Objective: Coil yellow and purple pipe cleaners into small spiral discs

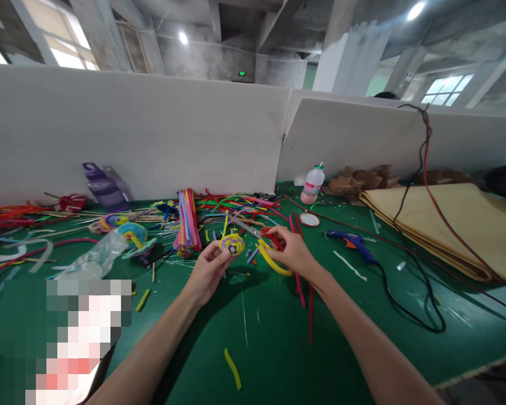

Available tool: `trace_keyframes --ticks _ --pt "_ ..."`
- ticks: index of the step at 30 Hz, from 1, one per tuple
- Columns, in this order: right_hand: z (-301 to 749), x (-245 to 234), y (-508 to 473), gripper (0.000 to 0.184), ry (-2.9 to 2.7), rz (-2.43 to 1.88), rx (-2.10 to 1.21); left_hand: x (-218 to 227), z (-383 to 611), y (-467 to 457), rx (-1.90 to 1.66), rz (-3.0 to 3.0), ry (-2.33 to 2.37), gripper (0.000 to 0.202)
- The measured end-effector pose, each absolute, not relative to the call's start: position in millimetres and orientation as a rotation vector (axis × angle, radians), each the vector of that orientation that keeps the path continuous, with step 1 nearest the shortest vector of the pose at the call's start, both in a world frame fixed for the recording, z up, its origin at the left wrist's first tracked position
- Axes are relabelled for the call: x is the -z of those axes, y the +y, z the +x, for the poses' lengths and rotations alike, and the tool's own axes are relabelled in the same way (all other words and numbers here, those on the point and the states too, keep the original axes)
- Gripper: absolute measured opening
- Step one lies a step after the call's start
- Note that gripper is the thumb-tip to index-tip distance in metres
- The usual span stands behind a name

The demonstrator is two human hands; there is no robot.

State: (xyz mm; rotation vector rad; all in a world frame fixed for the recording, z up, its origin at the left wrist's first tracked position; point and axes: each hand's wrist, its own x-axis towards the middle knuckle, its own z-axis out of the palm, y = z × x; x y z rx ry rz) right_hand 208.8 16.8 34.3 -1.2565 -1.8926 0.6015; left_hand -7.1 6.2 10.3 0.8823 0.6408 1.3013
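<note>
My left hand [208,269] pinches a small woven disc [232,244] of yellow and purple pipe cleaner, held just above the green table [278,337]. My right hand [290,251] is closed on red-handled scissors [257,231], whose blades point left toward the disc. A yellow pipe cleaner [272,262] curves from the disc under my right hand. Both hands are close together near the middle of the table.
A bundle of coloured pipe cleaners [186,220] and loose stems lie behind my hands. A blue glue gun [351,243] with black cord lies to the right, near a pink bottle [312,184] and brown paper sheets [447,219]. A purple bottle [103,187] leans at the back left. White partitions wall the table.
</note>
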Motion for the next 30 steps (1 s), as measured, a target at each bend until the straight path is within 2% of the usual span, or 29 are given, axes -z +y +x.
trace_keyframes --ticks 8,13,17,20,24,30 --pt "223.4 -11.0 32.0 0.034 -1.947 -1.763 -0.339 -3.9 -6.2 6.2 -1.269 1.063 0.756 0.011" --pt "209.3 -31.9 17.6 0.011 -1.967 -1.369 -0.150 -7.1 -3.6 2.4 -1.184 1.140 0.827 0.012" --pt "192.8 -50.2 2.3 0.009 -1.931 -1.025 -0.445 -11.2 -0.2 -1.4 -1.138 1.184 0.833 0.012" --pt "187.0 -50.6 -2.0 0.006 -1.933 -0.974 -0.495 -11.3 0.9 -2.2 -1.121 1.206 0.832 0.011" --pt "185.3 -44.1 -0.6 0.008 -1.954 -0.970 -0.396 -10.2 1.2 -1.9 -1.108 1.208 0.823 0.011" --pt "181.6 -38.4 -3.4 0.014 -2.037 -0.942 -0.037 -12.1 5.0 -5.3 -1.091 1.196 0.816 0.013"
